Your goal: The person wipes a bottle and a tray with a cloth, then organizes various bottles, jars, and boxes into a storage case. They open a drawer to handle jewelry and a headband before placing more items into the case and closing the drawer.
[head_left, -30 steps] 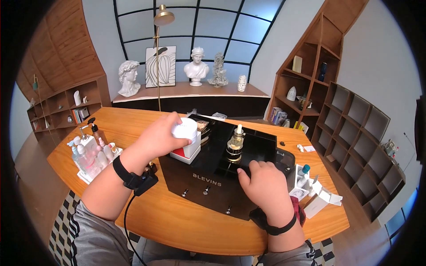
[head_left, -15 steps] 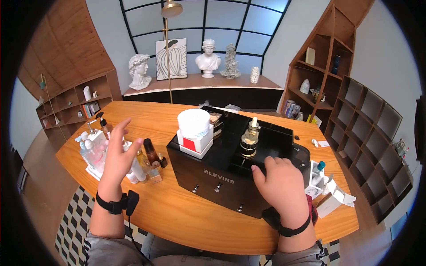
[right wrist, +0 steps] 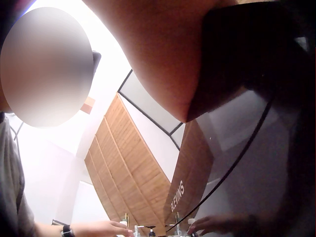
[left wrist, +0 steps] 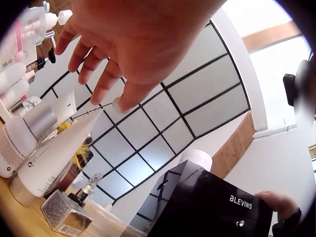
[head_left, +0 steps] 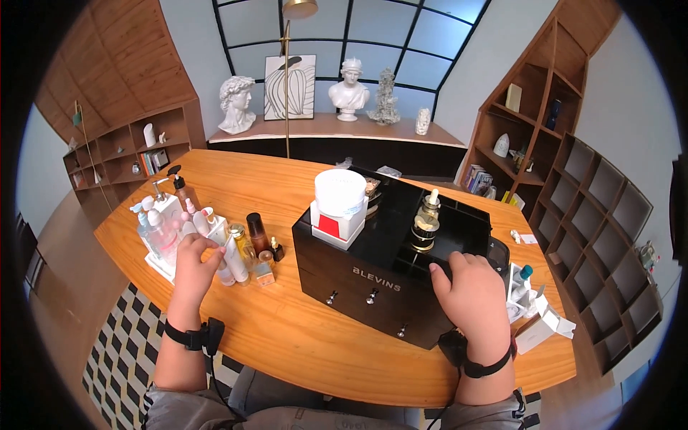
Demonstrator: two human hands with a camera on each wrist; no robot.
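My left hand (head_left: 192, 269) is beside the white tubes and pink bottles on the left; the left wrist view has the hand (left wrist: 133, 44) above a white tube (left wrist: 59, 155), fingers loosely extended, with no visible grip. My right hand (head_left: 473, 294) rests at the front right top edge of the black box (head_left: 373, 294) marked BLEVINS. On the box's left end, a round white jar (head_left: 340, 192) sits on a white and red box (head_left: 335, 229). Farther right on it stands a dropper bottle (head_left: 425, 222).
Brown bottles (head_left: 256, 233) and a small square bottle (head_left: 264, 273) stand left of the black box. At the right are a white organizer (head_left: 517, 290) and an opened white carton (head_left: 539, 330). White busts (head_left: 349, 93) line the back ledge.
My left hand has let go of the white jar, leaving it on the white and red box, and moved left to the bottles. The right hand stays at the black box.
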